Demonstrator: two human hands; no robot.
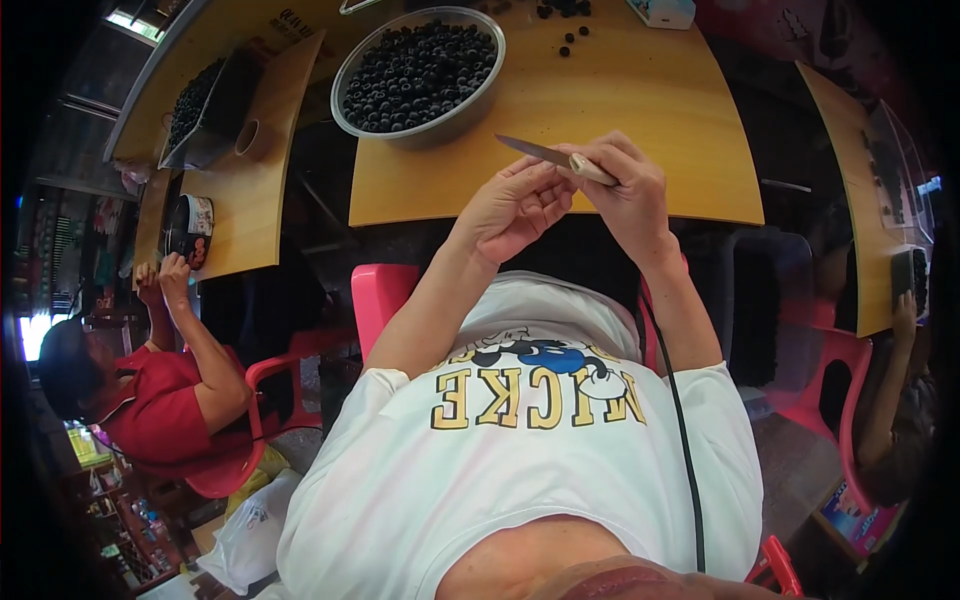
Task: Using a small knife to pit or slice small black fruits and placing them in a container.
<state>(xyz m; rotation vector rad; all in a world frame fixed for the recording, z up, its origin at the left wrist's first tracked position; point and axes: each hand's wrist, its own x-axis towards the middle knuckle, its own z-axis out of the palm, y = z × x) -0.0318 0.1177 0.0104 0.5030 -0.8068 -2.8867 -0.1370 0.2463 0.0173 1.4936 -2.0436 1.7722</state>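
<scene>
My right hand [636, 190] is closed round the pale handle of a small knife [537, 150], whose blade points up and to the left. Beside it, my left hand [506, 208] has its fingers curled in and its thumb close to the blade. Whatever those left fingers pinch is hidden or too small to make out. Both hands are over the near edge of the yellow wooden table [640, 115]. Beyond them, to the left, stands a clear round bowl [470, 115] heaped with small dark round fruits [420, 75]; their exact kind is unclear.
Several loose dark fruits [565, 50] lie at the table's far side, near a pale box [662, 12]. At the left table, a person in red [170, 405] handles a dark tub [190, 230]. Another person's arm [895, 365] reaches a table at right. A black cable [683, 430] crosses my shirt.
</scene>
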